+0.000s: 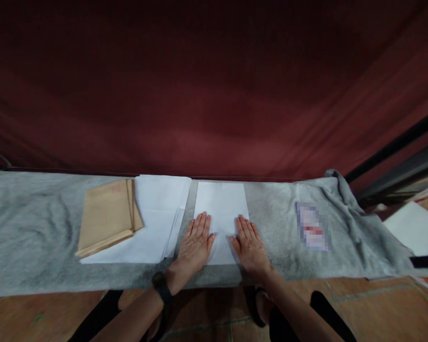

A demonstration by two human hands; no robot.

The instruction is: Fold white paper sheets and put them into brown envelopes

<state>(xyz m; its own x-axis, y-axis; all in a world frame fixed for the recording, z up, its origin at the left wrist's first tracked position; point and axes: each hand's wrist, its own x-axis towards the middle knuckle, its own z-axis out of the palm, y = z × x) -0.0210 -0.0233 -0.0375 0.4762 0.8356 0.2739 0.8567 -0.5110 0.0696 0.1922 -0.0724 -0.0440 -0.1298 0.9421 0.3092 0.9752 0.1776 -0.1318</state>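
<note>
I am resting both palms downward on a sheet of white paper (221, 204), which is lying in front of me on a soft grey cloth (28, 232). The sheet is looking smooth, flat and roughly rectangular, with a short line showing at the middle of its top edge. My left hand (196, 240) is covering part of its left edge: the fingers are stretching out nearly straight and close together, the thumb is angling inward, and the palm is gripping nothing. My right hand (250, 243) is mirroring it at the right edge, flattened too, with the thumb pointing inward and nothing in its grasp. Between the two thumbs a strip of plain paper is showing.

On my left wrist I am wearing a dark watch (160, 284). Just beyond my left hand, a pile of white paper (160, 199) is spreading in uneven layers, its edges overlapping. Matt brown envelopes (107, 209) are lying partly over that pile, stacked slightly askew, the top one bearing a faint reddish mark. Over to the right, a pale purplish piece (312, 227) with a red patch is resting aslant on the cloth, too blurred for me to name. The cloth is wrinkling into plush folds towards its right end. Behind everything, a dark red curtain (214, 104) is hanging, and tiled floor (364, 299) is showing below.
</note>
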